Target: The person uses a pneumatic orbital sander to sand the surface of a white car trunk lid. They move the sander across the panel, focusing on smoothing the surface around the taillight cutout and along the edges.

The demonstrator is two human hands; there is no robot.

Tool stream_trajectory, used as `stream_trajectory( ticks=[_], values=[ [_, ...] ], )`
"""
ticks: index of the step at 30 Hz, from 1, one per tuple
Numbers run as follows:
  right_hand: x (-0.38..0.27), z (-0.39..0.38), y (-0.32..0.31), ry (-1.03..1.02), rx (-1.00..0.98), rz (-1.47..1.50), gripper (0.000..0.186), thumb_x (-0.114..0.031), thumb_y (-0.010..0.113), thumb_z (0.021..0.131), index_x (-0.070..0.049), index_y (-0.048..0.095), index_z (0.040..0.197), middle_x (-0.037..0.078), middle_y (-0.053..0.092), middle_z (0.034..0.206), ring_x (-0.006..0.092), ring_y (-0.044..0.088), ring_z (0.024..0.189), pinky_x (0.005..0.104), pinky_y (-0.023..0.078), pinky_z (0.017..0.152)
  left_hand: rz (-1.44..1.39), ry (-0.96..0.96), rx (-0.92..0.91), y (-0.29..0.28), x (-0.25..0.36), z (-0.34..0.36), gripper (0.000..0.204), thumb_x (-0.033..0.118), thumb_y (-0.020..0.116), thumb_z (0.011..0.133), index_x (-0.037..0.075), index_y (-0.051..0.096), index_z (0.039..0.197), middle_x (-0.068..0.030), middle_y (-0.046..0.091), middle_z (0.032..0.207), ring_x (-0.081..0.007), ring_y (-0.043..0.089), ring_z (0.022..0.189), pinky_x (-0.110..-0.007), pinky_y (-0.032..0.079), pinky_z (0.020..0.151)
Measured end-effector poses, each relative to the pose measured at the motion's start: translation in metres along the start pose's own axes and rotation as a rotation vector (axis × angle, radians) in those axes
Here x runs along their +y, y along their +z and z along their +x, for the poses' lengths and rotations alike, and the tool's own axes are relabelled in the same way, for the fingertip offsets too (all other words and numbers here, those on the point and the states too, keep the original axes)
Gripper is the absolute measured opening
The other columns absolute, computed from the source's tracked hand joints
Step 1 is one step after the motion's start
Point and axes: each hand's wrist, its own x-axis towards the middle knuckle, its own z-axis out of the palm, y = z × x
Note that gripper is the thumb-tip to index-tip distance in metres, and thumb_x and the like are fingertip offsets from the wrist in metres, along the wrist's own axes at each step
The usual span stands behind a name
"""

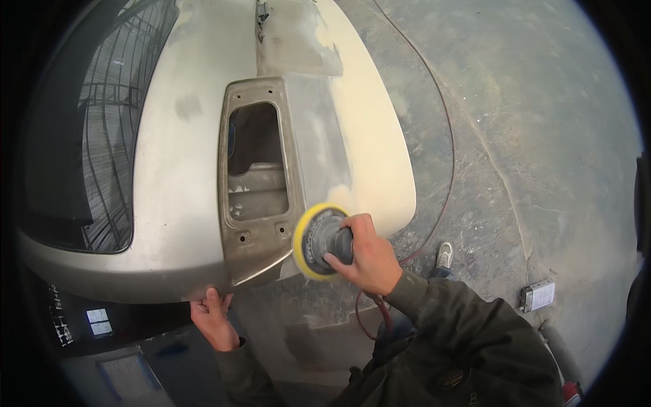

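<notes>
My right hand (371,261) is wrapped round the grey body of a round orbital sander (333,241) with a yellow-rimmed pad. The sander is tilted, its pad beside the lower right corner of a recessed light opening (256,252) in a car body (178,183); I cannot tell whether the pad touches the metal. Bare metal, grey patches and a cream-coloured coat (380,169) cover the bodywork. Lower left, my left hand (215,320) grips the lower edge of the body, thumb against the edge and the other fingers partly hidden.
A dark window (108,136) fills the body's left side. From the sander a dark red hose (453,149) runs over the grey concrete floor (542,122). My shoe (444,255) shows at right, and a rectangular metal can (538,296) lies farther right.
</notes>
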Motion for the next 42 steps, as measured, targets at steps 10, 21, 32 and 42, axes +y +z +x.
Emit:
stream_trajectory(
  ticks=[10,21,32,42],
  values=[
    [0.022,-0.004,-0.01,-0.007,-0.076,0.018,0.062,-0.035,0.08,0.085,-0.003,0.047,0.127,0.02,0.052,0.115,0.043,0.065,0.091,0.0492,0.055,0.077,0.023,-0.059,0.004,0.0,0.005,-0.001,0.053,0.046,0.067,0.101,0.003,0.055,0.13,-0.0056,0.066,0.118,-0.0147,0.066,0.102,-0.036,0.056,0.089],
    [0.029,0.014,-0.018,-0.017,-0.05,0.01,0.056,-0.033,0.078,0.087,-0.004,0.048,0.125,0.02,0.05,0.117,0.0434,0.066,0.087,0.0514,0.055,0.074,0.027,-0.068,0.034,0.007,0.007,-0.002,0.052,0.046,0.069,0.1,0.003,0.056,0.125,-0.003,0.065,0.105,-0.011,0.064,0.092,-0.035,0.058,0.086],
    [0.054,0.004,-0.019,0.048,-0.062,0.052,0.062,-0.036,0.08,0.085,-0.004,0.046,0.125,0.022,0.051,0.116,0.0446,0.065,0.085,0.051,0.055,0.075,0.019,-0.042,0.005,-0.008,-0.002,0.0,0.048,0.044,0.066,0.102,0.004,0.055,0.126,-0.0036,0.065,0.109,-0.0117,0.064,0.092,-0.035,0.057,0.084],
    [0.065,0.002,-0.022,0.082,-0.066,0.072,0.062,-0.036,0.082,0.084,-0.004,0.047,0.123,0.021,0.053,0.113,0.0428,0.064,0.089,0.0508,0.054,0.078,0.057,-0.044,0.018,-0.005,0.003,-0.003,0.047,0.046,0.063,0.104,0.005,0.054,0.126,-0.0036,0.065,0.113,-0.014,0.066,0.096,-0.035,0.055,0.085]
  ],
)
